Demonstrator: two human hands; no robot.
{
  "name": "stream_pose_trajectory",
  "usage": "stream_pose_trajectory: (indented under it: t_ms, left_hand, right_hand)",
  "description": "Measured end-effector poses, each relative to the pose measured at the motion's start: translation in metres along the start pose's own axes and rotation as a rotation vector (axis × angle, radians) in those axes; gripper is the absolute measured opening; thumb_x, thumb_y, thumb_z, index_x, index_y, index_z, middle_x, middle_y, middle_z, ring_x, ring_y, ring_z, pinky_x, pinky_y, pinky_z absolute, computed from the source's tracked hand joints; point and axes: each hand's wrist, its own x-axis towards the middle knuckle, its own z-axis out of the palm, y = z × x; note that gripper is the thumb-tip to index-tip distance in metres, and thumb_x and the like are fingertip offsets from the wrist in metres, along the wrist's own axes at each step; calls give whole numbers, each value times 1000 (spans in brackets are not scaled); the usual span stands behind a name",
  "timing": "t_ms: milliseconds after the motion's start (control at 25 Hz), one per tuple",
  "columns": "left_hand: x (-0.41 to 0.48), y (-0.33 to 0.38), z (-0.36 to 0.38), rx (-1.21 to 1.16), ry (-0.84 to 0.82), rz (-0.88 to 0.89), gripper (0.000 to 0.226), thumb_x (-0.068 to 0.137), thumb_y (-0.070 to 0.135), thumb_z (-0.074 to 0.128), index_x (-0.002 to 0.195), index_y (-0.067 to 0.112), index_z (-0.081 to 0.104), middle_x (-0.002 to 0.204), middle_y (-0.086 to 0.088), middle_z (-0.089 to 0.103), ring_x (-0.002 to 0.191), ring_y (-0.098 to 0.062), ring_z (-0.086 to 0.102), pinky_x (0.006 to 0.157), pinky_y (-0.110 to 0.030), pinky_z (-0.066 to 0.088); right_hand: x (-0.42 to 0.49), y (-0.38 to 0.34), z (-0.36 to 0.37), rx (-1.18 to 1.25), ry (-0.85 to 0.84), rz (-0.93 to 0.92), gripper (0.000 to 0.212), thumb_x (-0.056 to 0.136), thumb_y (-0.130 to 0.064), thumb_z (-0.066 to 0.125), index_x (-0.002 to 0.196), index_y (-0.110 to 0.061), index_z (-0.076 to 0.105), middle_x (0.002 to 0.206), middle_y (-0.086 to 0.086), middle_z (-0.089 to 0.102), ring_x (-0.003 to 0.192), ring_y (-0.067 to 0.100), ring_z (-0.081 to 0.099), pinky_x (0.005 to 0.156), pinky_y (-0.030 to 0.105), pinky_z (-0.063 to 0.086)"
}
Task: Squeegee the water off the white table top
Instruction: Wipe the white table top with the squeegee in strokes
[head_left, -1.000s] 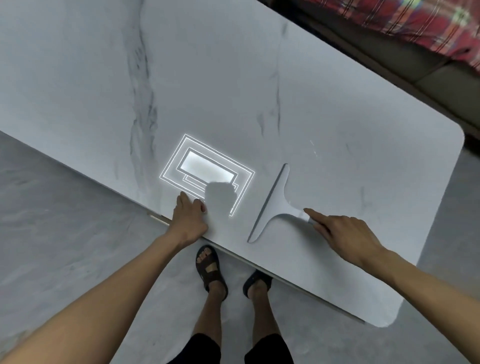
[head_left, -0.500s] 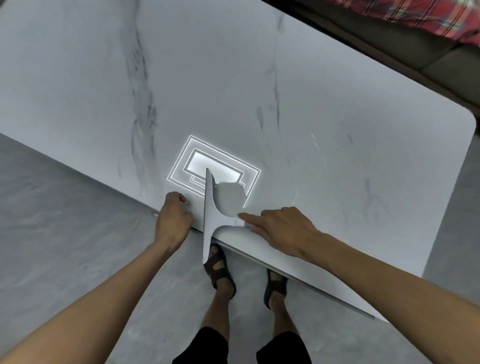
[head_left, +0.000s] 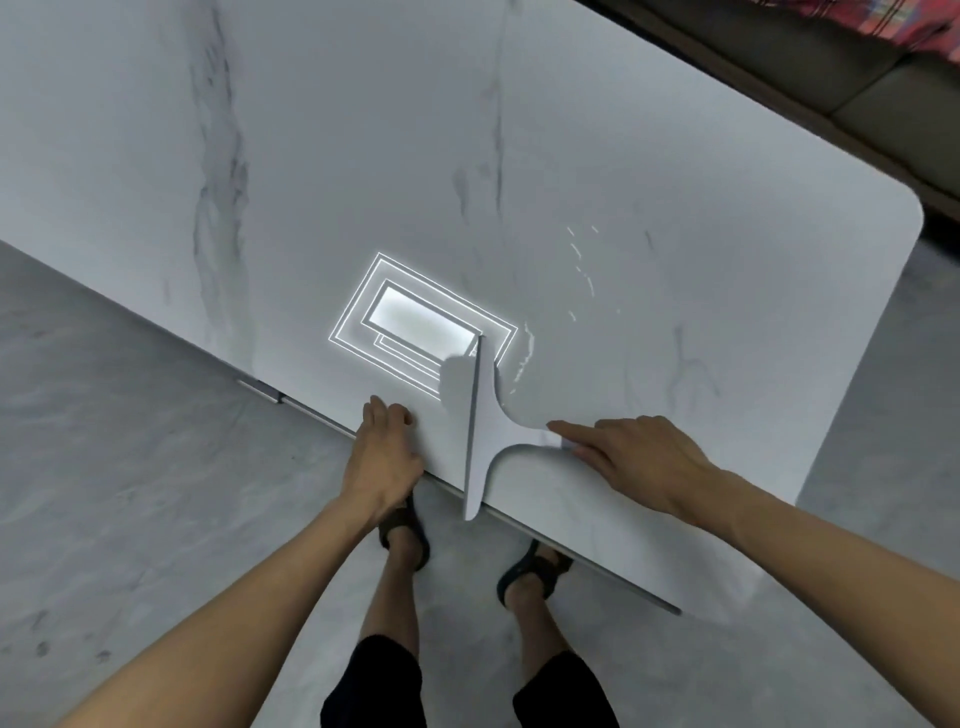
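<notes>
My right hand (head_left: 644, 462) holds the squeegee (head_left: 485, 415) by its handle; my forefinger (head_left: 571, 430) lies straight along the top of the stem, and the other fingers are curled about the end, which they hide; the squeegee is white and flat, shaped like a T, with a long thin blade and a short stem that flares in curves where it joins the blade; a grey strip runs down the blade's left side; it lies on the table (head_left: 675, 156) at the near edge, blade pointing away from me, and its near tip juts past the edge over the floor (head_left: 130, 493); my left hand (head_left: 387, 452) grips the table's edge just left of the blade, fingers curled on top; I cannot see the thumb; the top is white with faint grey veins and a rounded corner on the right; thin streaks of water (head_left: 525, 353) glint just right of the blade, with more specks farther off; a bright reflection (head_left: 415, 317) of nested rectangles shines left of the blade's far end; my feet, in dark sandals (head_left: 410, 540), stand below the edge.
</notes>
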Motion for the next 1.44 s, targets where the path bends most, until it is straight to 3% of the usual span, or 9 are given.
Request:
stream_pose_trajectory:
  t_ms: [200, 280, 400, 560, 680, 920, 1040, 1160, 1440]
  left_hand:
    - [-30, 48, 44, -56, -120, -1, 46, 74, 2, 51, 119, 8, 46, 115, -9, 43, 97, -26, 50, 70, -31, 37]
    - [-36, 59, 49, -127, -116, -14, 44, 74, 3, 48, 117, 12, 45, 99, -3, 52, 83, -20, 52, 62, -30, 34]
    - [-47, 66, 48, -236, 33, -111, 34, 78, 6, 46, 110, 17, 43, 75, 1, 54, 64, -15, 52, 51, -30, 36]
    - [-49, 43, 30, -409, 367, -355, 25, 85, 7, 49, 108, 14, 49, 97, -6, 57, 74, -21, 54, 68, -34, 44]
    - [-43, 8, 14, -409, 469, -449, 24, 81, 5, 48, 102, 17, 46, 98, -11, 60, 83, -33, 58, 69, -33, 41]
    - [-33, -13, 15, -371, 316, -372, 26, 78, 2, 50, 95, 20, 45, 82, -4, 56, 67, -25, 52, 52, -29, 35]
    - [-29, 10, 23, -345, 173, -272, 27, 75, 0, 50, 95, 18, 46, 88, -1, 53, 69, -13, 49, 50, -25, 31]
    - [-22, 42, 25, -301, -4, -168, 27, 75, -1, 48, 97, 14, 46, 99, -5, 49, 73, -17, 47, 53, -26, 30]
    - [-10, 103, 25, -271, -199, -109, 24, 83, 5, 49, 107, 7, 48, 80, -1, 48, 66, -16, 43, 57, -31, 32]
  right_hand:
    - [-68, 83, -10, -82, -25, 64, 44, 99, -54, 18, 141, -53, 30, 92, -10, 65, 87, 20, 65, 70, 33, 46]
    - [-83, 102, -17, -118, -22, 74, 44, 99, -54, 18, 141, -53, 30, 91, -12, 66, 89, 20, 66, 71, 34, 47]
    - [-90, 97, -23, -133, -5, 14, 46, 97, -58, 14, 140, -55, 29, 78, -14, 57, 82, 21, 66, 64, 33, 43]
    - [-30, 28, -15, -186, 8, -267, 44, 100, -54, 19, 140, -50, 35, 88, -3, 66, 77, 27, 65, 58, 32, 38]
    - [46, -38, -12, -205, -49, -382, 43, 102, -49, 23, 143, -46, 34, 111, 2, 69, 95, 29, 65, 65, 32, 33]
    - [108, -66, -14, -92, -37, -319, 43, 99, -56, 21, 138, -52, 38, 127, 1, 64, 112, 29, 59, 79, 37, 41]
    - [80, -12, -21, -21, 32, -190, 45, 95, -58, 15, 130, -55, 43, 117, -3, 68, 105, 30, 62, 73, 36, 41]
    - [36, 61, -34, 11, 79, 24, 39, 98, -55, 19, 132, -62, 36, 116, -9, 69, 101, 28, 62, 71, 34, 41]
    - [-66, 154, -48, -1, 102, 286, 41, 96, -59, 18, 132, -62, 37, 101, -12, 71, 92, 24, 64, 64, 33, 38]
